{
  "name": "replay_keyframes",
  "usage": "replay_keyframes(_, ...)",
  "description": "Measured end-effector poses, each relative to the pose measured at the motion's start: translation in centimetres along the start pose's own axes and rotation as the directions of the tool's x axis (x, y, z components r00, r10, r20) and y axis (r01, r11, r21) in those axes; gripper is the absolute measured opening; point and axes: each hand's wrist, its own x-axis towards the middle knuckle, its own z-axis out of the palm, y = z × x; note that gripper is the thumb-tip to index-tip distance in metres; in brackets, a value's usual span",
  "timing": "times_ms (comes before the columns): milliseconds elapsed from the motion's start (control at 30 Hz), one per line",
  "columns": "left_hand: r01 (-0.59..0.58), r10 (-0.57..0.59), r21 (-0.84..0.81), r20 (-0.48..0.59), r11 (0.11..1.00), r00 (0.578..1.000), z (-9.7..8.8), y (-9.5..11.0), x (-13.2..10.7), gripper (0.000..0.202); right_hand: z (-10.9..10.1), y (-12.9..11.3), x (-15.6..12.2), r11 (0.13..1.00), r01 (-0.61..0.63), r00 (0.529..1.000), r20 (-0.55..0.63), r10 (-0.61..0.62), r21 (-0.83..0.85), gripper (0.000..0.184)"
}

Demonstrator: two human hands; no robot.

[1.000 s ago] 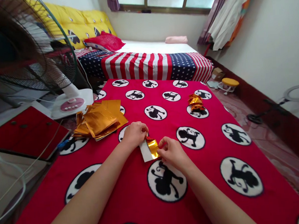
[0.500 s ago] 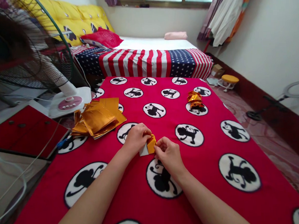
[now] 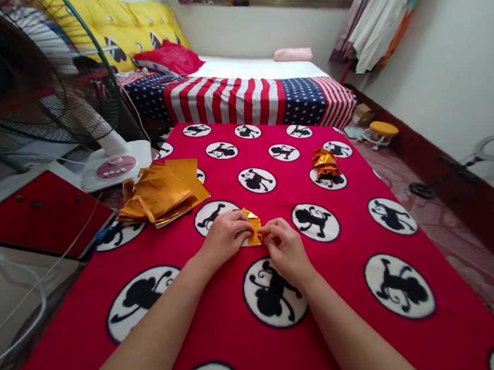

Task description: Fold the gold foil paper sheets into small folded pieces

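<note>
A small sheet of gold foil paper, partly folded, lies on the red cloth between my two hands. My left hand grips its left side, with the fingers bent over the paper and a bit of pale backing showing beneath them. At the right edge, my right hand pinches the paper between thumb and forefinger. A loose pile of flat gold foil sheets lies to the left of my hands. Farther off on the right sit several folded gold foil pieces in a short row.
The red cloth with monkey-print circles covers the table. An electric fan stands at its left, beside a red-topped box. Beyond is a bed with a striped, starred cover. A yellow stool stands on the floor at right.
My left fingers have slid down over the left part of the foil paper, covering most of the pale backing. The folded top corner shows more. The view has shifted slightly.
</note>
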Motion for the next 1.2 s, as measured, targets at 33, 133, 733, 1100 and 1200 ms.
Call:
replay_keyframes(33,-0.006,0.006,-0.009,-0.009,1.000,1.000,0.1,-0.1,-0.1,0.014,-0.3,0.0,0.1,0.996,0.050,0.999,0.003,-0.050,-0.077,0.028)
replay_keyframes(133,-0.015,0.014,-0.018,-0.025,1.000,1.000,0.1,-0.3,-0.3,0.014,-0.9,0.1,0.3,0.964,0.131,0.991,0.045,-0.124,-0.231,0.030)
replay_keyframes(733,0.049,-0.048,0.224,-0.010,0.973,0.999,-0.1,2.6,-1.9,0.021,-0.7,0.6,0.0,0.991,0.058,0.998,0.047,-0.052,-0.123,0.022)
replay_keyframes(1100,0.023,-0.016,0.242,-0.028,0.970,0.999,0.3,2.5,-2.8,0.014,-0.6,0.4,0.7,0.970,0.139,0.990,0.057,-0.130,-0.199,0.025)
replay_keyframes(1200,-0.012,0.016,0.233,-0.017,0.972,1.000,0.0,2.2,-3.3,0.014,-0.8,0.4,0.9,0.932,0.232,0.973,0.081,-0.218,-0.278,0.020)
